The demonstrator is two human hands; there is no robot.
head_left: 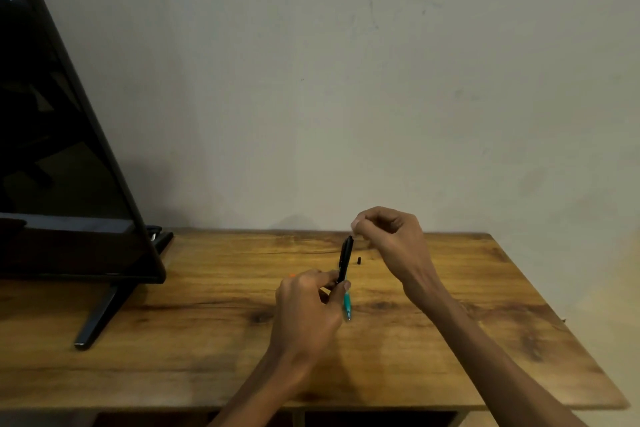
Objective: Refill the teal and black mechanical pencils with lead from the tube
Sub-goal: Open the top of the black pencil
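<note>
Head view. The worktop (207, 340) is wood with a glossy, knotted brown grain and straight edges, set against a plain matte wall (346, 80). At far left stands a black flat screen (62, 149) on a slim angled metal foot (100, 315).

The left hand (308, 308) is clenched around a slender mechanical pencil (345, 260), thumb and forefinger pinching mid-barrel. The pencil is held nearly upright above the worktop: black upper barrel, teal lower section pointing down.

The right hand (388, 232) hovers just above the pencil's upper end, fingers curled, thumb and forefinger pressed together at the tip (what they pinch is too small to identify).

A small black cap-like piece (358, 260) stands on the worktop just right of the pencil. A sliver of something orange (292, 275) shows behind the left hand's knuckles.
</note>
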